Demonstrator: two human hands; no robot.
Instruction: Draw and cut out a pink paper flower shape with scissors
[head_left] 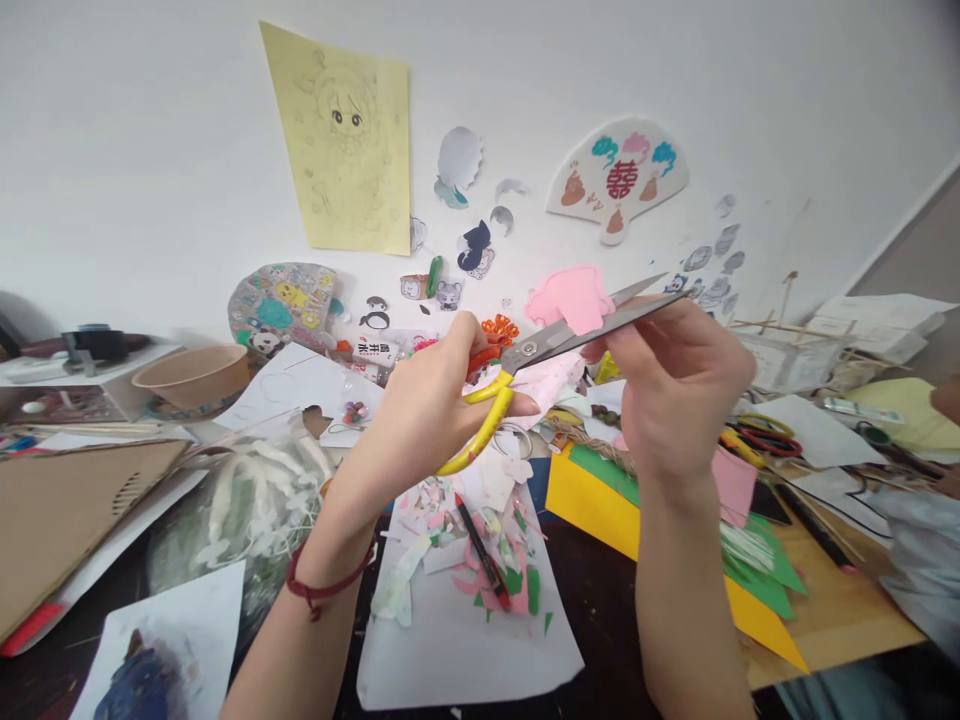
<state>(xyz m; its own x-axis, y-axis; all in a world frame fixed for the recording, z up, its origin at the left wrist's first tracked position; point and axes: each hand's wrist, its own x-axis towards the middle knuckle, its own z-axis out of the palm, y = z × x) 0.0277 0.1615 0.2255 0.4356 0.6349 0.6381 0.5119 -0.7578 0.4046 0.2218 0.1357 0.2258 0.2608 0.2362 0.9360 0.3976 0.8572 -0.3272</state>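
Note:
My left hand (427,395) is closed round the yellow handles of a pair of scissors (480,440), which point up and to the right. The blades are slightly apart, and a pink paper cutout (566,295) with a wavy edge lies between them. On the other side, my right hand (679,375) pinches at the lower right of the pink cutout, its fingers partly hidden behind the blades. Below the hands, a white sheet (465,670) bears many pink, green and white scraps (420,540) and a dark marker with red ends (482,550).
A clear bag of white cords (255,490) and brown cardboard (82,510) lie left. At right are yellow and green sheets (592,505) and more scissors (765,435). A tan bowl (195,375) stands at the back. Drawings and a paper fan (619,175) hang on the wall.

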